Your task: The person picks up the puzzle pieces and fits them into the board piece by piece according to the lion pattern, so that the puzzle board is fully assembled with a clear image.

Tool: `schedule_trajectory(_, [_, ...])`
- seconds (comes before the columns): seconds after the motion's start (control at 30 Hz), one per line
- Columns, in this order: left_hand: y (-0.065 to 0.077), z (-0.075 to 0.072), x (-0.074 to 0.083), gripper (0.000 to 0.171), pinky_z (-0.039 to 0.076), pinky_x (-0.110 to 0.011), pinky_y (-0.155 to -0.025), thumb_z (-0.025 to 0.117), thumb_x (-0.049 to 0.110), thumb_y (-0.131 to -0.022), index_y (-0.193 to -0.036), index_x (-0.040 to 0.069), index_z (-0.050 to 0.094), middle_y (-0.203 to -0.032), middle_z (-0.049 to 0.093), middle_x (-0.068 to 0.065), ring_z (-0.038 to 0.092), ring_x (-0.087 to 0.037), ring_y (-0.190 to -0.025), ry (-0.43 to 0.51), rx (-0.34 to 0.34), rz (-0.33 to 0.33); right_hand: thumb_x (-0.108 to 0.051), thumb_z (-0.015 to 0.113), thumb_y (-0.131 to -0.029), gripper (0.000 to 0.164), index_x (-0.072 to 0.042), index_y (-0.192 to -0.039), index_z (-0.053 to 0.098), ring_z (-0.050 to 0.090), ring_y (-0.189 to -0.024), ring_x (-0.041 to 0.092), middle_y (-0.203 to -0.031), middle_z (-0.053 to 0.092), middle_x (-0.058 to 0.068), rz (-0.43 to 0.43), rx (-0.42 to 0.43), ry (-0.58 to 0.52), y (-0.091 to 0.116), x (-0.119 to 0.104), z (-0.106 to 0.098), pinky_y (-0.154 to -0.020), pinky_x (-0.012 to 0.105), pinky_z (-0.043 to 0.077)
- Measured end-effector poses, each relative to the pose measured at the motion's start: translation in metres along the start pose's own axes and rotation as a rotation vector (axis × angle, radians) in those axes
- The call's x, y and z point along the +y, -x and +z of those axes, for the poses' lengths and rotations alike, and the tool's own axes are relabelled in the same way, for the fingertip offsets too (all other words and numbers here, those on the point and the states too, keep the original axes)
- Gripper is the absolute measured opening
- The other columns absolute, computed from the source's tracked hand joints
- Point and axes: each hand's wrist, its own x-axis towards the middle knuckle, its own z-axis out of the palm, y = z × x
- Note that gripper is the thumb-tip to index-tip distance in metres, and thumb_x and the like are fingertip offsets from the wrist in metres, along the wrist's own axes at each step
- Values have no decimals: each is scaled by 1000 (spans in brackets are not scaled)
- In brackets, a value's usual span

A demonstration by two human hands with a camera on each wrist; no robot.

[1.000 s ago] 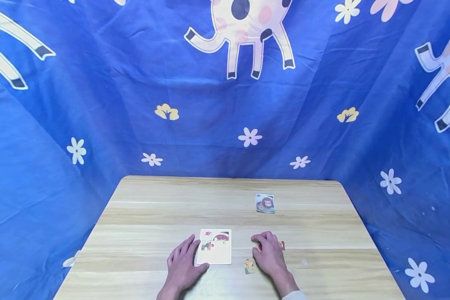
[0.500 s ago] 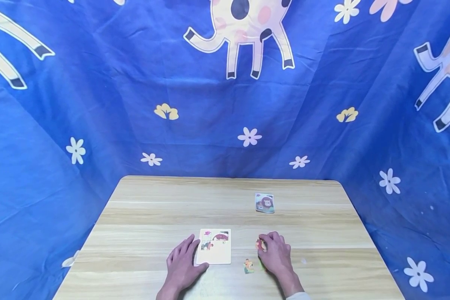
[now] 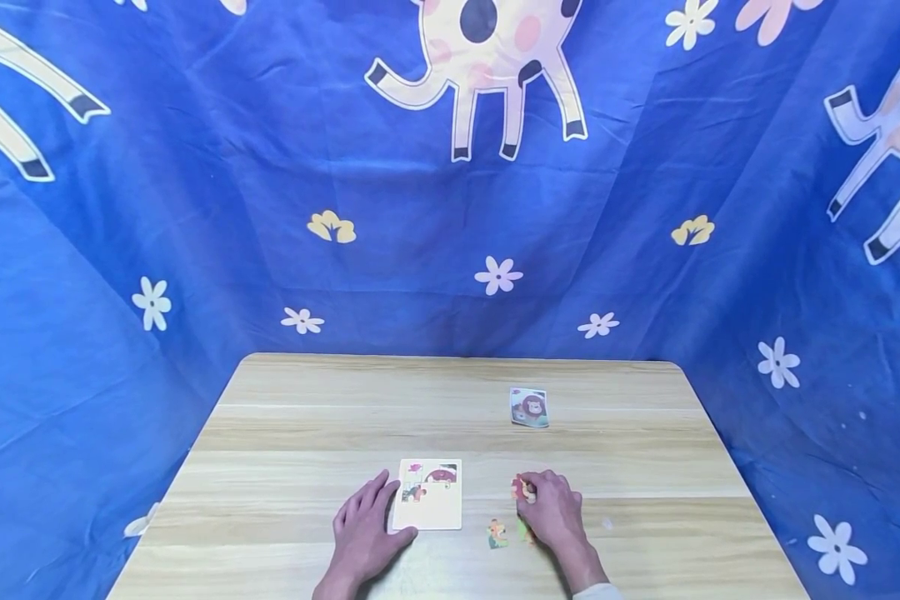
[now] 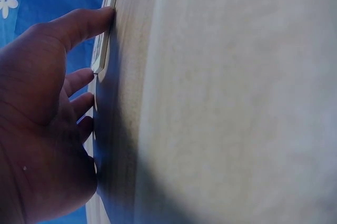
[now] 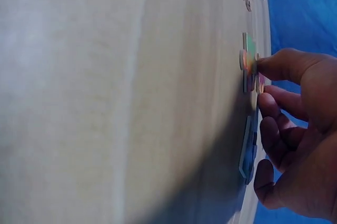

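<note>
A white square puzzle board (image 3: 433, 515) lies near the front of the table, with a few picture pieces along its top and left. My left hand (image 3: 366, 532) rests at its lower left corner, thumb at the near edge and index finger at the left edge. In the left wrist view, the thumb meets the board's thin side (image 4: 100, 55). My right hand (image 3: 558, 515) pinches a red puzzle piece (image 3: 520, 488) between thumb and fingertips, to the right of the board. Two more puzzle pieces lie below it, one orange and teal (image 3: 497, 534), one green (image 3: 525, 532) partly hidden by the hand.
A small lion picture card (image 3: 529, 407) with slightly lifted edges lies farther back on the wood-grain table (image 3: 330, 417). Blue patterned cloth (image 3: 390, 292) hangs behind the table and along both sides. In the right wrist view, a teal piece (image 5: 246, 153) lies beneath the curled fingers.
My right hand has shifted slightly right and taken hold of the red piece, which was mostly hidden behind it before. The green piece has come into view. The left hand stays still.
</note>
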Motion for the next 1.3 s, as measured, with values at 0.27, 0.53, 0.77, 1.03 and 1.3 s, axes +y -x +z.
schedule_trajectory(0.27, [0, 1, -1, 79, 21, -63, -108, 77, 47, -70, -138, 16, 51, -155, 37, -6, 32, -36, -138, 12, -3, 5, -30, 77, -74, 35, -23, -108, 72, 58, -94, 18, -99, 64, -4, 27, -18, 4, -1, 2, 2, -69, 35, 38])
schedule_trajectory(0.53, [-1, 0, -2, 78, 21, -63, -108, 77, 47, -70, -138, 16, 51, -155, 37, -6, 32, -36, -138, 16, 1, 2, -30, 80, -72, 33, -26, -103, 70, 60, -92, 16, -95, 65, -6, 0, 3, -30, -2, 2, 1, -68, 33, 36])
schedule_trajectory(0.77, [0, 0, -1, 78, 20, -63, -108, 77, 46, -70, -137, 16, 51, -155, 37, -6, 32, -37, -138, 26, -3, 3, -22, 84, -70, 35, -27, -102, 71, 52, -68, 1, -75, 62, -19, -51, 18, -109, -2, 3, 2, -68, 32, 38])
schedule_trajectory(1.03, [0, 1, -1, 79, 21, -63, -108, 77, 47, -70, -138, 16, 51, -155, 37, -6, 33, -36, -138, 19, 8, 8, -11, 79, -70, 35, -24, -102, 71, 57, -65, -7, -73, 66, -20, -35, -1, -183, -1, 2, 4, -76, 36, 48])
schedule_trajectory(1.3, [0, 2, -3, 79, 21, -62, -108, 76, 47, -70, -138, 17, 51, -155, 37, -5, 33, -36, -138, 15, 11, 6, -20, 82, -70, 36, -28, -103, 70, 49, -70, -2, -80, 60, -20, -44, -7, -162, -3, -7, 4, -88, 44, 42])
